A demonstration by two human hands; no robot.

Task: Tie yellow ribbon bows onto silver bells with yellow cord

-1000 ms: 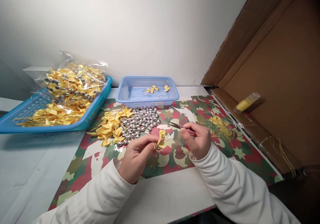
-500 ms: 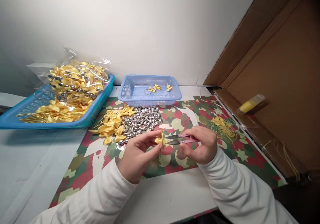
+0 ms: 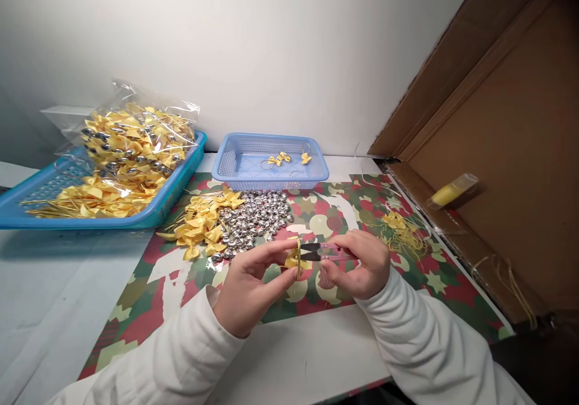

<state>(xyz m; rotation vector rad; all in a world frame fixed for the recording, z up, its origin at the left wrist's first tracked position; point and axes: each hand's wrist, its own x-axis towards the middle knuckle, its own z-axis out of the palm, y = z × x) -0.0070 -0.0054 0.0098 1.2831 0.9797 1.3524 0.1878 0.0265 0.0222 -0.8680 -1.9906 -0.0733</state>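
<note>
Between thumb and fingers, my left hand (image 3: 256, 284) pinches a yellow ribbon bow (image 3: 296, 261) with a gold cord loop standing upright around it. My right hand (image 3: 362, 263) is closed on pink-handled thread snips (image 3: 332, 251), whose dark blades point left and reach the cord loop. Whether the blades touch a thread is too small to tell. Just beyond my left hand lie a heap of silver bells (image 3: 256, 221) and a pile of yellow ribbon bows (image 3: 199, 224) with gold cords.
A light blue basket (image 3: 271, 183) holds several bows at the back. On the left, a larger blue basket (image 3: 149, 219) carries a clear bag (image 3: 140, 131) of bows and bells. Yellow thread scraps (image 3: 402, 233) lie at right, by a cardboard wall with a yellow-filled tube (image 3: 452, 191).
The bow and loop have turned and shifted slightly right in my left hand. The snips' tips have moved from the bow's front to the loop, and the blades look more parted.
</note>
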